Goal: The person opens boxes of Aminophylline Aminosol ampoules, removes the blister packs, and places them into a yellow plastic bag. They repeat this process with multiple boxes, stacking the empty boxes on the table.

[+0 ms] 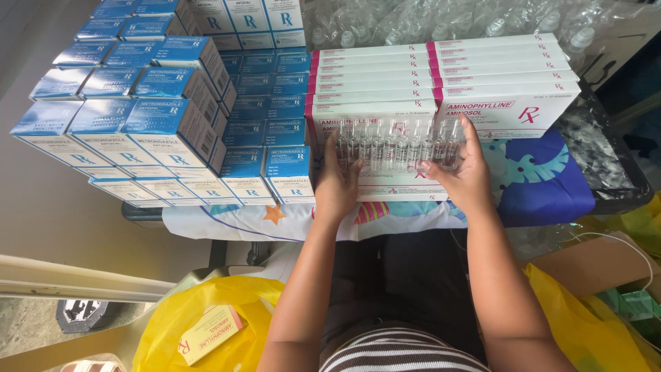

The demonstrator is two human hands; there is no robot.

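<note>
I have a clear plastic tray of glass ampoules (pixel 398 146) gripped between both hands, held level just above the white-and-magenta cartons (pixel 441 76) stacked at twelve o'clock. My left hand (pixel 335 184) closes around the tray's nine o'clock end, fingers curled up over its edge and thumb underneath. My right hand (pixel 465 176) clamps the three o'clock end the same way, its fingers reaching up along the side. The ampoules stand in a row, side by side, between my two hands. Beneath the tray lies another flat white carton (pixel 396 189), resting on a cloth with a blue and star pattern (pixel 544 186). At ten o'clock sit stacks of blue-and-white boxes (pixel 138 117). Down at seven o'clock a yellow plastic bag (pixel 172 331) holds a small yellow carton (pixel 210 335).
</note>
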